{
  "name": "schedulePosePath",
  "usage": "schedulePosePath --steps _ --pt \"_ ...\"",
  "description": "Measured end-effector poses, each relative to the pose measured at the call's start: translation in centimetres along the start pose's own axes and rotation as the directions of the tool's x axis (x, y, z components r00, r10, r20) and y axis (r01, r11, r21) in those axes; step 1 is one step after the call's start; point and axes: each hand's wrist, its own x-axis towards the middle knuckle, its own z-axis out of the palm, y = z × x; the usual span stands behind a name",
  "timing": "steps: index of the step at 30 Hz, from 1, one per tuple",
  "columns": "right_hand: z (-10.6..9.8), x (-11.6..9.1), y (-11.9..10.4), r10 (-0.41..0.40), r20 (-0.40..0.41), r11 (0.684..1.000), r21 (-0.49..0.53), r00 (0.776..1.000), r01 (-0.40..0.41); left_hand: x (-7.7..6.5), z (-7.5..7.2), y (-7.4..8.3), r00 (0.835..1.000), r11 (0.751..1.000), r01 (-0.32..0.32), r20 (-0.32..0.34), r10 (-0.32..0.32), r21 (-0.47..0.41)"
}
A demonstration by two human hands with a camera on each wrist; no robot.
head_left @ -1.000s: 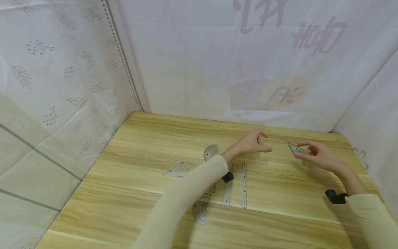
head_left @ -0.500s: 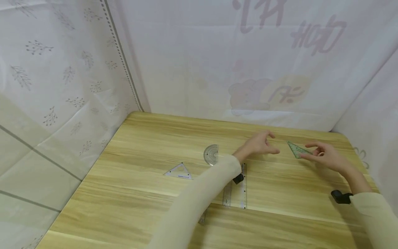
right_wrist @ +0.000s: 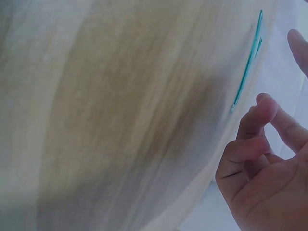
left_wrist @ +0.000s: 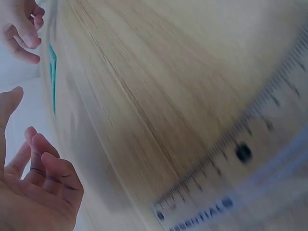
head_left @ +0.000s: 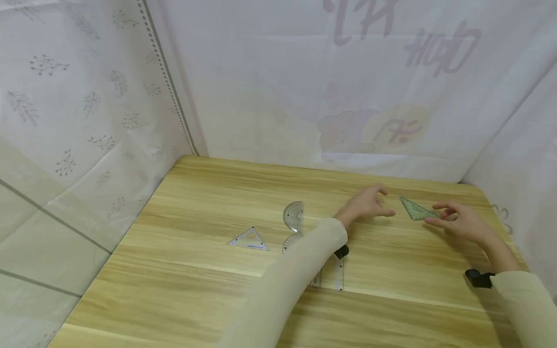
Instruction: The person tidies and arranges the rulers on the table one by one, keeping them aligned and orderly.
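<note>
A green triangular set square (head_left: 415,211) lies on the wooden table at the back right. My right hand (head_left: 463,222) is at its right corner, thumb overlapping the corner in the head view. In the right wrist view, a gap shows between the set square (right_wrist: 248,65) and my loosely bent fingers (right_wrist: 250,120), which hold nothing. To the left of the set square, my left hand (head_left: 364,203) hovers over the table, thumb and fingers apart and holding nothing. A clear ruler (left_wrist: 240,159) lies below it in the left wrist view.
Left of centre lie a clear set square (head_left: 256,246) and a clear protractor (head_left: 293,216). A second protractor (head_left: 290,239) and two clear rulers are partly hidden by my left sleeve (head_left: 278,295). A printed curtain (head_left: 261,96) stands along the table's back edge.
My right hand has let go of the green set square and drawn back to the right; the set square now lies flat. My left hand has shifted slightly right.
</note>
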Motion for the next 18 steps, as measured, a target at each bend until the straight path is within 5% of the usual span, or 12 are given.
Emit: schedulePosePath --steps 18 --pt "0.6 0.0 -0.2 0.051 -0.01 0.996 -0.075 0.999 -0.051 1.2 3.0 1.8 0.991 0.994 0.107 -0.086 -0.105 0.018"
